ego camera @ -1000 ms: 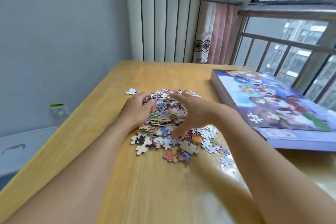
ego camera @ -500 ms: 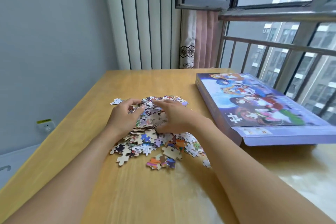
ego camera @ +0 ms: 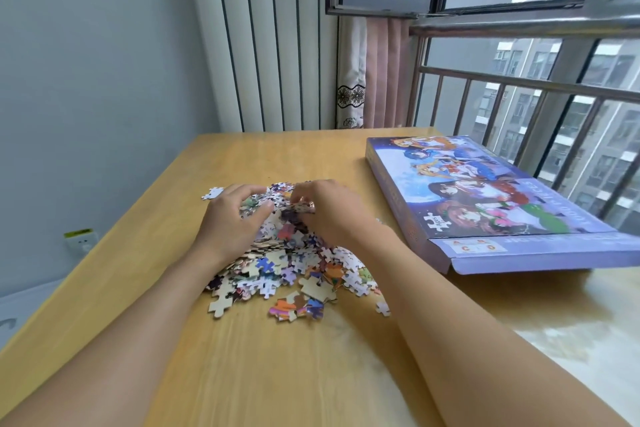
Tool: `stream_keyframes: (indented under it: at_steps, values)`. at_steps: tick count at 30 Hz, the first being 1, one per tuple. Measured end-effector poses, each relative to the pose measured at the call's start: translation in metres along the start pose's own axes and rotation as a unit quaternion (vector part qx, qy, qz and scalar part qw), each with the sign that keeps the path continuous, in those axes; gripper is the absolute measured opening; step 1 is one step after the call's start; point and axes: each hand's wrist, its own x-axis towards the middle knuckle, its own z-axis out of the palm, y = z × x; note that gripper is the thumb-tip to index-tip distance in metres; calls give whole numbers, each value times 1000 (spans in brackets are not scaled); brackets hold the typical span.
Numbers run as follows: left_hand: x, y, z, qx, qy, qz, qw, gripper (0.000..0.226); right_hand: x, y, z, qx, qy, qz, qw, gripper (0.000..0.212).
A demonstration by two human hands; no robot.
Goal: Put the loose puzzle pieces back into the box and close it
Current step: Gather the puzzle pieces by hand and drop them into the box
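Note:
A heap of loose colourful puzzle pieces (ego camera: 287, 270) lies in the middle of the wooden table (ego camera: 277, 374). My left hand (ego camera: 232, 222) and my right hand (ego camera: 332, 211) are cupped around the top of the heap from either side, fingers curled on a bunch of pieces between them. One stray white piece (ego camera: 213, 192) lies apart at the far left of the heap. The flat purple puzzle box (ego camera: 485, 198) with a cartoon picture lies shut on the right side of the table, its near end flap (ego camera: 540, 253) sticking out.
A window with a metal railing (ego camera: 519, 87) runs along the right edge behind the box. A curtain (ego camera: 377, 73) hangs at the far corner. A grey wall with a socket (ego camera: 81, 239) is on the left, beside the table's left edge.
Both hands have drawn closer together on top of the heap, closing on pieces. The camera view has tilted up and shifted, so the box sits further right.

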Motion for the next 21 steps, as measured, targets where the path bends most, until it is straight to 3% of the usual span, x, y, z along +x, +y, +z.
stream_keyframes:
  at_steps: [10,13,15,18,21]
  values:
    - [2,-3,0,-16,25,13,999,22,-2,14,-17,234,110,117,959,35]
    - [3,-3,-1,-19,33,14,999,21,-2,15,-19,364,133,179,904,34]
    - [3,-3,0,-21,38,16,999,20,-1,15,-22,511,125,232,818,34]
    - [3,-2,0,-23,44,21,999,20,-3,11,-32,732,69,281,617,32]
    - [3,1,-1,-24,50,27,998,21,-7,10,-35,841,8,342,418,23]
